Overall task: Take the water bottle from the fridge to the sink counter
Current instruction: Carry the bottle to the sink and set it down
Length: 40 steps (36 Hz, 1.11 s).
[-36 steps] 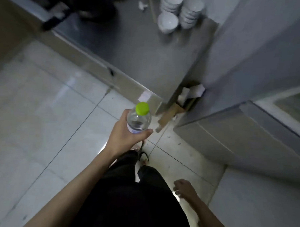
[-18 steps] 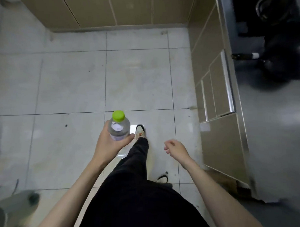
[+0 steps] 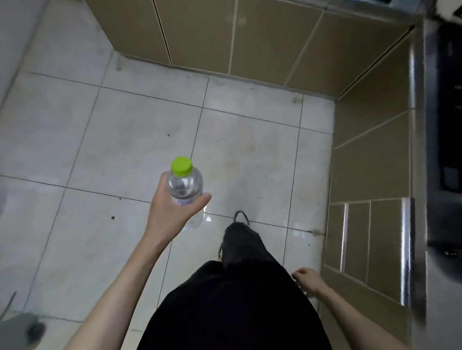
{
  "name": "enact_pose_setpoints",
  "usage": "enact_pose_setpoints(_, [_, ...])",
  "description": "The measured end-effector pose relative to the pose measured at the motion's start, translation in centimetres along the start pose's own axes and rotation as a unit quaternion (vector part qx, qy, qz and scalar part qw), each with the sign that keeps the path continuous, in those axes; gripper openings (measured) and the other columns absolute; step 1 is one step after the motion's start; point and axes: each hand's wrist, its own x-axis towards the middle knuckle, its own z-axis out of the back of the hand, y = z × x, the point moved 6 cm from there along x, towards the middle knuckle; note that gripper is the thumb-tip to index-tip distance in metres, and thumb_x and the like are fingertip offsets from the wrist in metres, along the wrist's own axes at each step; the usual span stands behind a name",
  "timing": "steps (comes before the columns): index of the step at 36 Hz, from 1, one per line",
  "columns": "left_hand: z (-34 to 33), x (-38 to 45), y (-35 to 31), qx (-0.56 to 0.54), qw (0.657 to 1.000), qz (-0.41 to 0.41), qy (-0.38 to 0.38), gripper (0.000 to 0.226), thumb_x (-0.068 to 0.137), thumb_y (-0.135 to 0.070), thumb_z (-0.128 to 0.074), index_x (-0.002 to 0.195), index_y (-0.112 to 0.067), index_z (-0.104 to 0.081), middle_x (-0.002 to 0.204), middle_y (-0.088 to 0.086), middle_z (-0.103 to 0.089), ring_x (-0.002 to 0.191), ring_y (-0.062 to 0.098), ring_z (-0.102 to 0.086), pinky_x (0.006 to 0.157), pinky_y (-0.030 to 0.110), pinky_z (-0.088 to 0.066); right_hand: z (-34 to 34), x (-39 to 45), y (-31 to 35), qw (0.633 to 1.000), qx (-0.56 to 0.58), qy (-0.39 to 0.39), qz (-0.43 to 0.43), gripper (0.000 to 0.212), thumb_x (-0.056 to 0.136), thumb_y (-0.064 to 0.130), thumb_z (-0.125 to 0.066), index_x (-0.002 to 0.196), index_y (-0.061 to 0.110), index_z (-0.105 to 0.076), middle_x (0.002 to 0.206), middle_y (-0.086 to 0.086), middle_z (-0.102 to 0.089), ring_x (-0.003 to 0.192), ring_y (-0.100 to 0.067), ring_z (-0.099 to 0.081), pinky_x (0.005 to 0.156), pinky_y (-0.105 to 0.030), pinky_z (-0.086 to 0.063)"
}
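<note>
We see the left hand (image 3: 171, 211) holding the water bottle (image 3: 184, 185) upright over the floor (image 3: 118, 142), while the right hand (image 3: 307, 279) hangs loosely curled, holding nothing.

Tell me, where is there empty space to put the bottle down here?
Only the pale tiled floor is bare, bordered by the brown cabinet fronts ahead and on the right. The steel counter edge at far right looks crowded with dark, blurred things. The left hand holds the clear green-capped water bottle; the right hand is empty.

Clear water bottle (image 3: 184, 185) with lime-green cap (image 3: 181, 165), pale grey floor tiles (image 3: 124, 142), tan cabinet panels (image 3: 267, 34)
</note>
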Motion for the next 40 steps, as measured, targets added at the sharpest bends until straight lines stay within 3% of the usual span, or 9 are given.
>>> enact_pose_setpoints(6, [4.1, 13.6, -2.9, -0.021, 0.999, 0.007, -0.033, 0.062, 0.063, -0.041, -0.091, 0.115, -0.024, -0.062, 0.107, -0.004, -0.076, 0.100, 0.013, -0.075, 0.092, 0.050, -0.061, 4.9, 3.4, 15.2, 1.000, -0.005, 0.009, 0.017, 0.019, 0.100, 0.010, -0.049, 0.082, 0.009, -0.056, 0.071, -0.007, -0.056, 0.057, -0.020, -0.048, 0.052, -0.025, -0.033])
enact_pose_setpoints(11, [8.8, 23.1, -4.9, -0.028, 0.996, 0.038, -0.079, 0.063, 0.065, -0.038, -0.091, 0.119, -0.025, -0.060, 0.107, -0.004, -0.076, 0.098, 0.011, -0.075, 0.091, 0.046, -0.062, 8.4, 5.4, 32.5, 0.998, -0.003, 0.029, 0.064, 0.016, 0.099, 0.012, -0.047, 0.092, 0.006, -0.060, 0.084, -0.013, -0.060, 0.072, -0.026, -0.052, 0.065, -0.034, -0.036])
enact_pose_setpoints(18, [18.1, 33.7, -7.4, -0.053, 0.986, 0.072, -0.139, 0.051, 0.070, -0.028, -0.088, 0.112, -0.015, -0.064, 0.102, 0.000, -0.076, 0.096, 0.017, -0.075, 0.089, 0.044, -0.060, 13.1, 4.0, 59.9, 0.984, -0.069, 0.021, 0.165, 0.016, 0.100, 0.015, -0.046, 0.094, 0.007, -0.058, 0.086, -0.012, -0.059, 0.071, -0.024, -0.050, 0.056, -0.029, -0.034])
enact_pose_setpoints(22, [23.1, 41.2, -8.3, -0.057, 0.984, 0.074, -0.150, 0.057, 0.066, -0.037, -0.089, 0.112, -0.011, -0.066, 0.100, -0.001, -0.077, 0.090, 0.012, -0.077, 0.076, 0.022, -0.059, 14.6, 3.2, 75.1, 0.970, -0.063, 0.010, 0.236, 0.018, 0.101, 0.022, -0.048, 0.098, 0.012, -0.063, 0.091, -0.007, -0.065, 0.077, -0.019, -0.057, 0.068, -0.032, -0.043])
enact_pose_setpoints(26, [27.5, 50.3, -8.2, -0.071, 0.980, 0.081, -0.165, 0.067, 0.059, -0.045, -0.090, 0.114, -0.015, -0.067, 0.105, 0.001, -0.078, 0.097, 0.020, -0.076, 0.085, 0.036, -0.060, 15.6, 3.9, 87.4, 0.959, -0.060, -0.006, 0.279, 0.022, 0.101, 0.031, -0.051, 0.110, 0.018, -0.066, 0.100, -0.004, -0.073, 0.085, -0.018, -0.067, 0.080, -0.036, -0.053])
enact_pose_setpoints(31, [31.9, 62.4, -9.6, -0.055, 0.982, 0.098, -0.152, 0.062, 0.054, -0.052, -0.090, 0.106, -0.026, -0.067, 0.098, -0.004, -0.078, 0.090, 0.015, -0.076, 0.084, 0.043, -0.060, 17.2, 4.3, 95.1, 0.970, -0.083, -0.011, 0.230, 0.025, 0.100, 0.028, -0.051, 0.107, 0.012, -0.069, 0.102, -0.008, -0.074, 0.094, -0.027, -0.070, 0.081, -0.041, -0.057])
enact_pose_setpoints(34, [34.0, 69.7, -13.0, -0.058, 0.988, 0.075, -0.122, 0.056, 0.056, -0.051, -0.090, 0.103, -0.032, -0.066, 0.096, -0.009, -0.078, 0.085, 0.006, -0.075, 0.076, 0.030, -0.060, 19.3, 4.5, 96.7, 0.980, -0.082, -0.019, 0.182, 0.028, 0.096, 0.023, -0.051, 0.104, 0.006, -0.071, 0.104, -0.012, -0.075, 0.100, -0.032, -0.070, 0.083, -0.041, -0.055])
enact_pose_setpoints(38, [35.8, 78.4, -19.2, -0.066, 0.996, 0.009, -0.065, 0.035, 0.071, -0.033, -0.088, 0.094, -0.045, -0.065, 0.075, -0.025, -0.071, 0.061, -0.009, -0.067, 0.054, 0.006, -0.050, 21.8, 4.5, 96.5, 0.992, -0.058, -0.022, 0.112, 0.023, 0.093, 0.013, -0.049, 0.084, -0.003, -0.063, 0.083, -0.013, -0.067, 0.073, -0.029, -0.061, 0.068, -0.034, -0.042])
enact_pose_setpoints(40, [36.9, 82.6, -21.7, -0.049, 0.997, -0.005, -0.066, 0.043, 0.067, -0.042, -0.088, 0.103, -0.037, -0.064, 0.085, -0.026, -0.073, 0.073, -0.010, -0.069, 0.064, 0.007, -0.052, 22.6, 5.0, 96.6, 0.997, -0.048, -0.014, 0.064, 0.018, 0.096, 0.011, -0.050, 0.082, 0.005, -0.060, 0.079, -0.011, -0.062, 0.063, -0.022, -0.054, 0.061, -0.031, -0.041])
